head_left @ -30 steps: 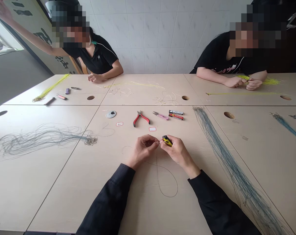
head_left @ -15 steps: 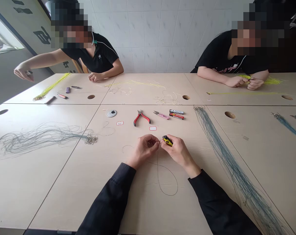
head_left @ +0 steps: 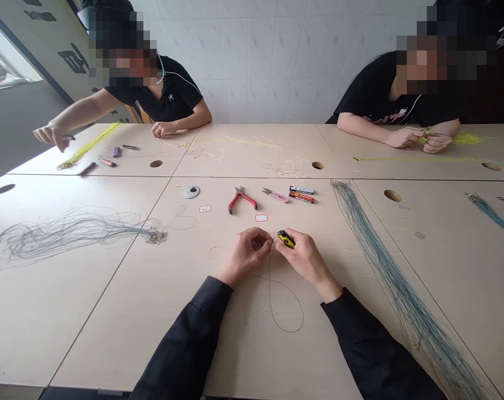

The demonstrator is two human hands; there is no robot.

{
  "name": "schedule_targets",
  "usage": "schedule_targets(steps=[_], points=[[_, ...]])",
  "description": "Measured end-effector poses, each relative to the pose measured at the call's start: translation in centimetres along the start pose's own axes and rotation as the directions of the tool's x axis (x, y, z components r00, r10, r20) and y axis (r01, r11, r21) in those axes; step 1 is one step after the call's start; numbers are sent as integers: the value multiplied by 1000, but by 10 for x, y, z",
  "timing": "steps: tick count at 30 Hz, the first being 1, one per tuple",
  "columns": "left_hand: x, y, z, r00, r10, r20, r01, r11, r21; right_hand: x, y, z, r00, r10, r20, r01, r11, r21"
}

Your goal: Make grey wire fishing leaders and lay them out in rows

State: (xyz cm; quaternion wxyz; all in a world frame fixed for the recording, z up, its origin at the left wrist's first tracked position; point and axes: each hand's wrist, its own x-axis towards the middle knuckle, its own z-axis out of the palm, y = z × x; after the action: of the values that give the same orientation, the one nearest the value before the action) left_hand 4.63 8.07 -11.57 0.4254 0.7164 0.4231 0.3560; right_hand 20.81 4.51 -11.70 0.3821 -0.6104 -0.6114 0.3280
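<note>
Yellow and black, a lighter (head_left: pixel 286 239) sits in the curled right hand (head_left: pixel 298 250); beside it, the left hand (head_left: pixel 251 250) pinches thin cord (head_left: pixel 270 289) above the counter (head_left: pixel 252 344).

Pale tiled wall (head_left: pixel 260 61) spanning the top of the frame here, a bright window (head_left: pixel 6 61) at upper left above grey wall (head_left: pixel 10 128), darkness at upper right, and a light, seamed bench (head_left: pixel 27 316) filling the frame below!
</note>
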Motion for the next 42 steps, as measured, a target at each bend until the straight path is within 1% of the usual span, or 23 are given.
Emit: schedule_targets(steps=[6, 12, 24, 28, 33, 42], points=[[0, -1, 0, 1000, -16, 17, 17, 1000, -18, 0, 1, -1, 1000, 1, 2, -1, 1000, 8], [0, -2, 1, 1000, 22, 19, -22, 1000, -10, 0, 2, -2, 1000, -29, 12, 29, 1000, 1], [-1, -5, 1, 998, 47, 30, -46, 998, -30, 0, 4, -1, 999, -23, 27, 23, 1000, -3], [0, -4, 1, 999, 43, 26, -43, 999, -9, -1, 5, -2, 999, -31, 38, 31, 999, -14], [0, -6, 2, 998, 49, 28, -49, 999, 20, -1, 3, -2, 999, -44, 22, 45, 997, -59], [-1, -6, 3, 998, 60, 30, -60, 998, -18, -1, 2, -2, 998, -57, 5, 57, 995, -79]])
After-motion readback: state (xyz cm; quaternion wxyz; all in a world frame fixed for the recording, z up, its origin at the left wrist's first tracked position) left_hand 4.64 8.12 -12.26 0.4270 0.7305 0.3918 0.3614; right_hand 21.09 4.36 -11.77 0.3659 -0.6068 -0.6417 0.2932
